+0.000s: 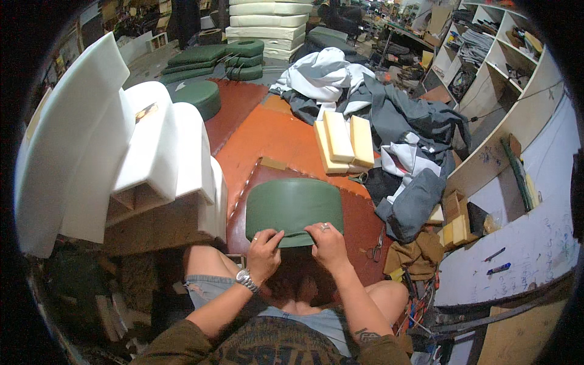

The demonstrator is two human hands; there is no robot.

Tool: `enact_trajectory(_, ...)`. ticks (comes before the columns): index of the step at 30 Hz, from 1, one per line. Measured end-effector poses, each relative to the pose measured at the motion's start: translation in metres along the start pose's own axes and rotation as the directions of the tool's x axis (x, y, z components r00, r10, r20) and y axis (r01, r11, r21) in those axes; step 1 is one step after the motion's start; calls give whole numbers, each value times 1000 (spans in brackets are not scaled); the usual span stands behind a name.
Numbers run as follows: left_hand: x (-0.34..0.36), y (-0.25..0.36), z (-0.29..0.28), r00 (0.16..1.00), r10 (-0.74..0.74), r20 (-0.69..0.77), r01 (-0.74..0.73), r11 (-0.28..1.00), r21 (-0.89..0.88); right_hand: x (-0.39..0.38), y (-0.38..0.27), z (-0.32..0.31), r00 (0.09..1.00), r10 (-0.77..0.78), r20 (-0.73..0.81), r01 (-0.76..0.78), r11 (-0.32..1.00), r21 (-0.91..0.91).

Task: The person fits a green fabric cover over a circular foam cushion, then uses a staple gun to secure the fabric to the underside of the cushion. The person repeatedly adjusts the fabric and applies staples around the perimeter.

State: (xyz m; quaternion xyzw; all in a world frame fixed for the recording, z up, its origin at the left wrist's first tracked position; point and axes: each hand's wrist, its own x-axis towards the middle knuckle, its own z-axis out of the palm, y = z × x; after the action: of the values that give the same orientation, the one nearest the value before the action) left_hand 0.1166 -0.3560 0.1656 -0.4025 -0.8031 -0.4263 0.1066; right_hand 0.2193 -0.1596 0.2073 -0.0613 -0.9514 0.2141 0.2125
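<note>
A dark green padded cushion (295, 204) with a smooth cover and rounded far edge lies in front of my lap. My left hand (264, 252), with a metal watch at its wrist, pinches the cover's near edge between thumb and fingers. A short way to the right, my right hand (329, 246) grips the same edge, a ring on one finger. Between the two hands the material puckers slightly. The cushion's underside is hidden. Beyond my right knee lies a pair of scissors (377, 246).
White foam pieces (146, 134) stand on the left. Yellow foam blocks (340, 143) and heaped grey-and-white fabric (395, 115) lie on the right over orange and brown sheeting (261, 131). More green cushions (243, 58) and stacked white pads (267, 27) are farther back. Shelves (496, 73) line the right.
</note>
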Motion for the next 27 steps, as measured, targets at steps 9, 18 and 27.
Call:
enact_trajectory(9,-6,-24,-20,941,-122,316,198,955,-220,-14,-24,4,954,120,274,-123,992,-6)
enact_trajectory(18,12,-4,-13,902,22,431,-44,998,41,-18,-12,7,982,63,179,-27,980,-198)
enact_trajectory(27,3,-16,9,967,18,252,-62,984,168,-16,5,22,988,-70,135,107,952,-286)
